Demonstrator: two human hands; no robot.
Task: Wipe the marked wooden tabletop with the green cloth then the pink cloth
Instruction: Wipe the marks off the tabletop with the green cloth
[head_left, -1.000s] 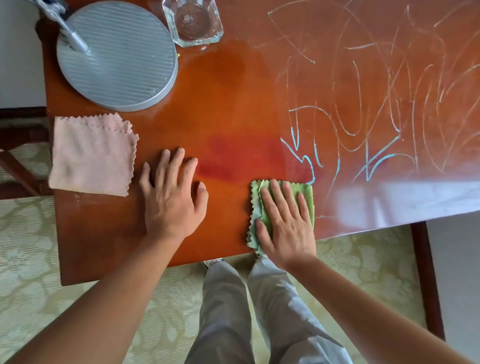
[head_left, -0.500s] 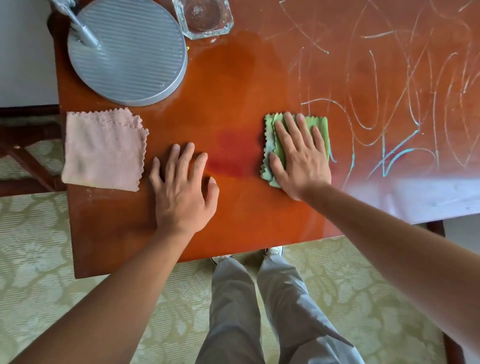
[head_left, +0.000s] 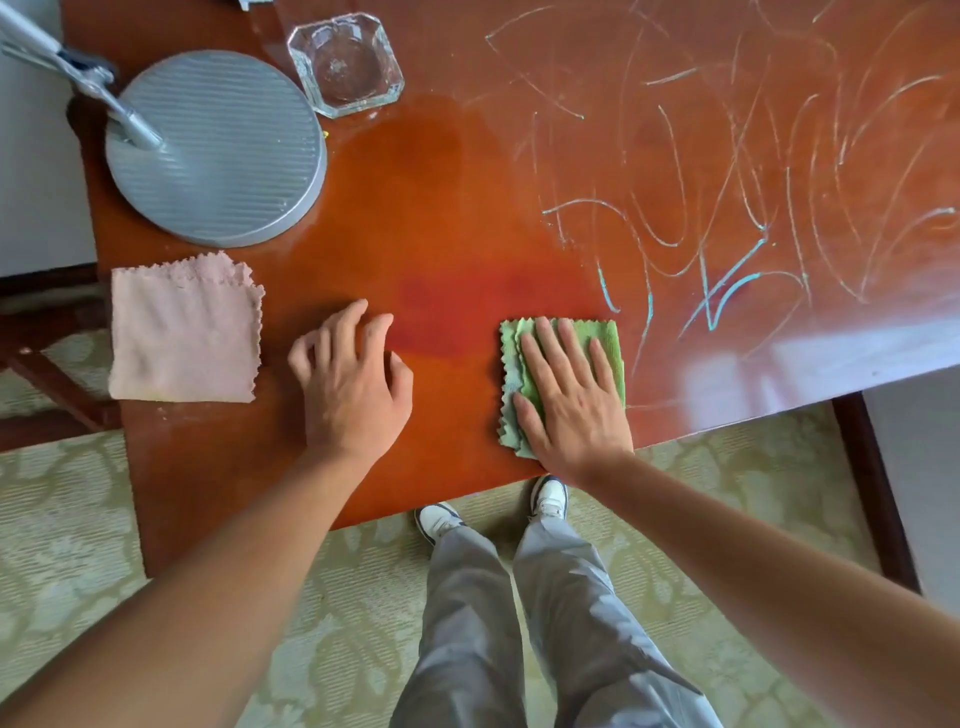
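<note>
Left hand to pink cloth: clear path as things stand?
Probably yes. The left hand rests on bare tabletop just beside the pink cloth, with nothing lying between them. The lamp base sits further back, out of the way.

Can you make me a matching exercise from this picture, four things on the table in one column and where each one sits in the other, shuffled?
Things:
1. green cloth
2. pink cloth
3. glass dish
4. lamp base

Places:
A. far left corner of the wooden tabletop
B. under the flat right hand
C. lying free at the left edge, beside the left hand
D. far side, just right of the round grey disc

Pairs: 1-B, 2-C, 3-D, 4-A
</note>
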